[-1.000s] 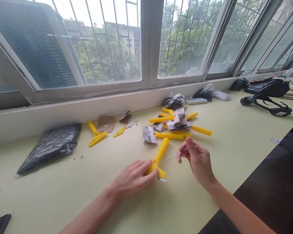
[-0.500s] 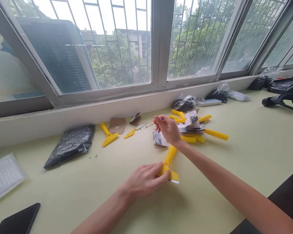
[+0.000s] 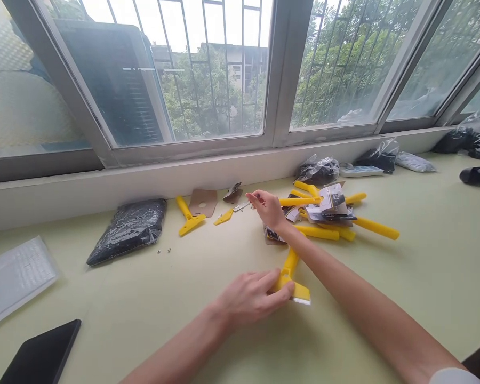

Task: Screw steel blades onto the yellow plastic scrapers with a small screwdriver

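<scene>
Small-parts reach seems in hand: scraper (image 3: 302,292) is pinned by left fingers (image 3: 277,300), screwdriver (image 3: 258,197) pinched by right fingers (image 3: 256,205) toward eleven o'clock, fine aim needed.

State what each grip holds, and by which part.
Left grip: yellow scraper, by the wide blade end. Right grip: screwdriver, by its handle, mostly hidden.

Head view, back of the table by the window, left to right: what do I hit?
Black plastic-wrapped package → loose yellow scraper → flat yellow piece → right hand → clear bag with dark contents → pale box → white packet.
</scene>
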Demonstrator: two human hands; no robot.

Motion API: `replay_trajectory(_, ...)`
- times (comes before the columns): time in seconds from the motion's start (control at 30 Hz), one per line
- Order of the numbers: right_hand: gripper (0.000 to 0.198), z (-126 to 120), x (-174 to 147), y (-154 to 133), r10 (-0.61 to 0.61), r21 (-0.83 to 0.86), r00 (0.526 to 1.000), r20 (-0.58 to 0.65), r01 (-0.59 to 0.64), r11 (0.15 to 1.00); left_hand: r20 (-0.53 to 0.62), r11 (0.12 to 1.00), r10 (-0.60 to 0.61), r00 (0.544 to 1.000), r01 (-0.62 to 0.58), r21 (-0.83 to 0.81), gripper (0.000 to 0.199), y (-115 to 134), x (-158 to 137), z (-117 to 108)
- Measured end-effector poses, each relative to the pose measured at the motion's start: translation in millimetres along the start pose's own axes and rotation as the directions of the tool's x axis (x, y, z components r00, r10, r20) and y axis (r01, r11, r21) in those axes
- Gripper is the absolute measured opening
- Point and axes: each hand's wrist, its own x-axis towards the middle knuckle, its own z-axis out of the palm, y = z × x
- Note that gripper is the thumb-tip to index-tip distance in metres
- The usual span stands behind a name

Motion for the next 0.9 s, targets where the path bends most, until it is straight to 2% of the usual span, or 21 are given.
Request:
replay_trajectory(0.2, 0.054, 3, 1, 3, -0.015, -0.012, 1.0, 0.023, 0.015, 1.0, -0.017, 1.0, -0.009, 1.0, 0.009, -0.005, 0.022, 0, -1, 1)
replay_trajectory(0.33, 0.054, -1, 1, -5, -0.023, 0.0, 0.999, -0.031, 0.023, 1.0, -0.013, 0.997, -0.037, 0.999, 0.036, -0.061, 0.022, -1, -4, 5)
replay_trajectory(0.43, 0.052, -21, -3, -17, -0.014, 0.047, 0.995, -0.098, 0.019, 0.999, -0.053, 0.976, -0.14, 0.989, 0.129, -0.176, 0.023, -2, -6, 11)
replay_trajectory(0.53, 0.047, -51, -15, -26, 0.012, 0.127, 0.99, -0.14, 0.006, 0.992, -0.087, 0.925, -0.263, 0.961, 0.226, -0.304, 0.025, -2, -3, 15)
replay_trajectory(0.6, 0.047, -67, -22, -27, 0.046, 0.155, 0.989, -0.143, -0.023, 0.988, -0.088, 0.897, -0.303, 0.949, 0.253, -0.363, 0.027, -3, -1, 15)
replay_trajectory(0.67, 0.048, -74, -25, -25, 0.076, 0.168, 0.988, -0.137, -0.053, 0.984, -0.083, 0.884, -0.307, 0.948, 0.252, -0.395, 0.028, -3, 0, 14)
replay_trajectory(0.73, 0.05, -68, -22, -18, 0.085, 0.156, 0.99, -0.113, -0.067, 0.986, -0.089, 0.886, -0.291, 0.953, 0.233, -0.4, 0.028, -3, 0, 12)
replay_trajectory(0.9, 0.058, -28, -4, 6, 0.087, 0.051, 0.995, -0.047, -0.085, 0.995, -0.098, 0.901, -0.284, 0.954, 0.23, -0.369, 0.028, -3, -2, 8)
